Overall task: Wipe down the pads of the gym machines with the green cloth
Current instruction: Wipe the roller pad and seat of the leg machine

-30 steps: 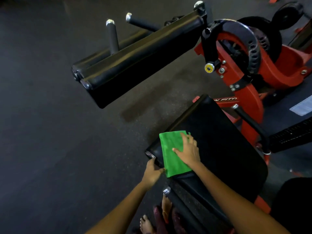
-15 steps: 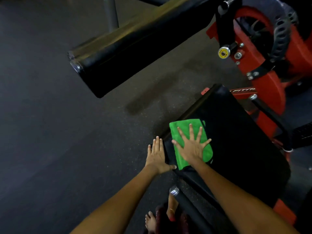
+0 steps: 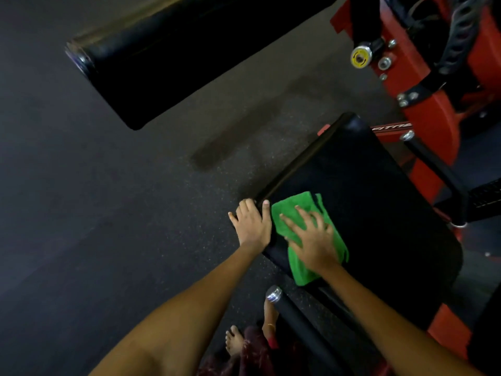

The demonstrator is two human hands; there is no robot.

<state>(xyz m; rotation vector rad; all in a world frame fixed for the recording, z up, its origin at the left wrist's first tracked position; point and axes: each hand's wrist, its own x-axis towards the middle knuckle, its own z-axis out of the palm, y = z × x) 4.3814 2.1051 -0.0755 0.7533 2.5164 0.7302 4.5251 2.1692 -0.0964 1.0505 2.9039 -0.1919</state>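
Note:
A green cloth (image 3: 303,264) lies bunched on the near left part of a black seat pad (image 3: 379,202) of a red gym machine. My right hand (image 3: 311,240) presses flat on the cloth with its fingers spread. My left hand (image 3: 252,223) rests on the pad's left edge, just beside the cloth, with its fingers bent over the rim. A long black roller pad (image 3: 189,55) hangs above and to the left, over the floor.
The red machine frame (image 3: 423,85) with a yellow adjustment knob (image 3: 360,57) rises at the upper right. A black handle bar with a chrome end cap (image 3: 273,293) juts out below the seat. My bare feet (image 3: 234,341) stand on the dark rubber floor (image 3: 108,213).
My right hand slid the cloth forward and right across the seat pad, bunching it. My left hand moved from the seat's corner onto its left edge. The view dipped closer.

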